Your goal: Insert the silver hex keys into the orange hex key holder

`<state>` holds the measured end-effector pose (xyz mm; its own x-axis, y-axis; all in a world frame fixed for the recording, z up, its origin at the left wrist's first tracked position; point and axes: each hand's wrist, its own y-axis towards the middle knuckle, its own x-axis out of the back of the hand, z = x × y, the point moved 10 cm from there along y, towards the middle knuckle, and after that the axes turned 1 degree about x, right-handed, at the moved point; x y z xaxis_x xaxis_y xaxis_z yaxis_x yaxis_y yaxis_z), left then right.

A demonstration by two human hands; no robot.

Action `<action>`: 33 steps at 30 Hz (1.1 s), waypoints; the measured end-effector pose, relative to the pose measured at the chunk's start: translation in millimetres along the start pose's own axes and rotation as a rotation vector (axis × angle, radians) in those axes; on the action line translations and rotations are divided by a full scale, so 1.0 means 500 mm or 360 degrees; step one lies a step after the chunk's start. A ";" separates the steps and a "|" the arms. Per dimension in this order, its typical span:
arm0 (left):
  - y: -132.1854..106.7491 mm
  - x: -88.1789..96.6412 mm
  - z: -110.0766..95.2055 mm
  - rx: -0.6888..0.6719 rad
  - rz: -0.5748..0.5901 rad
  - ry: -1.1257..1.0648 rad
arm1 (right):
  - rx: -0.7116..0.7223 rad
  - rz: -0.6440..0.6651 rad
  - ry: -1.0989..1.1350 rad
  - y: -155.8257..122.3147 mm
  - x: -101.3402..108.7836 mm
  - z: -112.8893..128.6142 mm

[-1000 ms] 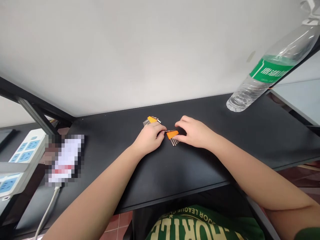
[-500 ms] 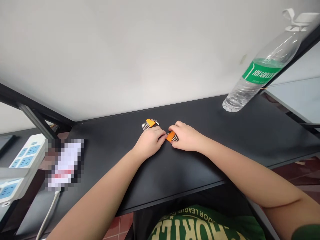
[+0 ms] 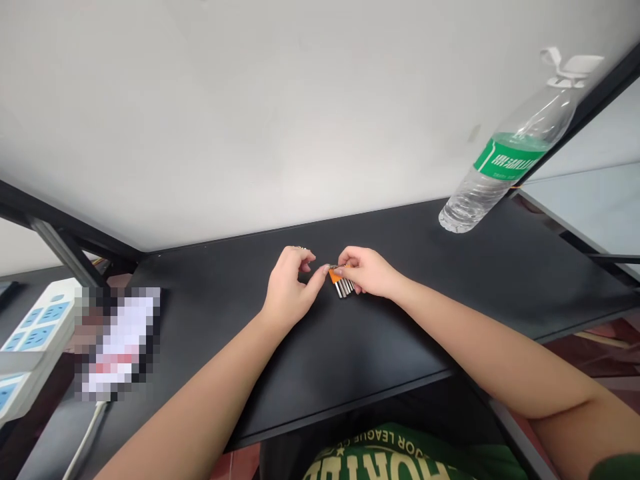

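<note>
My right hand pinches an orange holder at its right side. Several silver metal rods stick out of the holder toward me, and darker metal ends show along its top. My left hand is open, its fingers curved and apart from the thumb. The left thumb tip reaches the upper left corner of the holder. Beyond the left fingers, a tiny part of a second set of metal pieces peeks out; the hand hides the rest.
Both hands are over a black tabletop against a white wall. A large water bottle with a green label stands at the back right. On the left are a white power strip, a blurred-out device and its white cable.
The right hand has turned the orange holder so its rods point toward me. The left fingers have lifted and spread, and the left hand now covers most of the second set.
</note>
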<state>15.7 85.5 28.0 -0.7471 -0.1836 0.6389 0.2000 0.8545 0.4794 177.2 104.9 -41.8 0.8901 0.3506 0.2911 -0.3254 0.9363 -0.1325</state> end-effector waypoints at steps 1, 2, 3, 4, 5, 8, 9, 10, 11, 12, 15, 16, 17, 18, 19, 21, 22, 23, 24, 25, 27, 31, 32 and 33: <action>-0.001 0.003 0.015 0.0137 -0.0023 -0.0058 | -0.0027 -0.0034 0.0198 0.003 0.000 -0.006; -0.002 0.000 0.026 0.0244 -0.0005 -0.0135 | -0.0032 -0.0072 0.0390 0.005 0.000 -0.009; -0.003 -0.012 0.032 0.0302 0.0064 -0.0213 | -0.0031 -0.0080 0.0552 0.006 -0.004 -0.010; -0.005 -0.027 0.034 0.0335 0.0153 -0.0317 | -0.0020 -0.0072 0.0665 0.006 -0.011 -0.009; -0.006 -0.039 0.036 0.0360 0.0215 -0.0434 | 0.0003 -0.0038 0.0733 0.006 -0.020 -0.006; -0.011 -0.058 0.041 0.0419 0.0293 -0.0690 | 0.0069 0.0067 0.0751 -0.001 -0.041 0.007; -0.012 -0.059 0.042 0.0414 0.0296 -0.0720 | 0.0083 0.0100 0.0727 -0.004 -0.046 0.010; -0.012 -0.058 0.041 0.0391 0.0301 -0.0712 | 0.0095 0.0143 0.0694 -0.008 -0.050 0.014; -0.012 -0.055 0.037 0.0350 0.0308 -0.0668 | 0.0104 0.0193 0.0648 -0.011 -0.054 0.017; -0.011 -0.052 0.033 0.0299 0.0318 -0.0602 | 0.0110 0.0241 0.0583 -0.015 -0.058 0.020; -0.008 -0.047 0.012 0.0129 0.0362 -0.0418 | 0.0108 0.0240 0.0323 -0.020 -0.051 0.022; -0.007 -0.047 0.006 0.0088 0.0373 -0.0385 | 0.0102 0.0190 0.0256 -0.019 -0.044 0.021; -0.007 -0.047 0.002 0.0060 0.0379 -0.0363 | 0.0102 0.0138 0.0213 -0.019 -0.037 0.020; -0.006 -0.048 0.000 0.0045 0.0384 -0.0350 | 0.0107 0.0101 0.0198 -0.018 -0.032 0.020; -0.006 -0.049 0.001 0.0049 0.0385 -0.0352 | 0.0119 0.0083 0.0208 -0.017 -0.030 0.021; -0.007 -0.054 0.012 0.0126 0.0377 -0.0407 | 0.0153 0.0091 0.0241 -0.017 -0.032 0.024; -0.009 -0.057 0.021 0.0192 0.0377 -0.0455 | 0.0179 0.0097 0.0243 -0.017 -0.032 0.027; -0.010 -0.060 0.031 0.0266 0.0374 -0.0515 | 0.0213 0.0096 0.0231 -0.018 -0.032 0.032; -0.012 -0.064 0.039 0.0338 0.0369 -0.0583 | 0.0253 0.0090 0.0209 -0.020 -0.032 0.036; -0.013 -0.066 0.047 0.0402 0.0355 -0.0654 | 0.0290 0.0081 0.0182 -0.021 -0.031 0.041; -0.014 -0.066 0.056 0.0494 0.0296 -0.0795 | 0.0321 0.0072 0.0134 -0.022 -0.033 0.043; -0.015 -0.060 0.065 0.0579 0.0167 -0.0913 | 0.0253 0.0098 0.0045 -0.020 -0.045 0.028; -0.015 -0.059 0.066 0.0581 0.0152 -0.0900 | 0.0247 0.0109 0.0021 -0.020 -0.048 0.026; -0.015 -0.058 0.066 0.0577 0.0142 -0.0884 | 0.0248 0.0118 0.0008 -0.021 -0.050 0.025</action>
<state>14.9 100.3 -14.2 -0.9723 0.0899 0.2156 0.1229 0.9818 0.1447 154.2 86.8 -35.9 0.8634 0.4191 0.2810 -0.4354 0.9002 -0.0049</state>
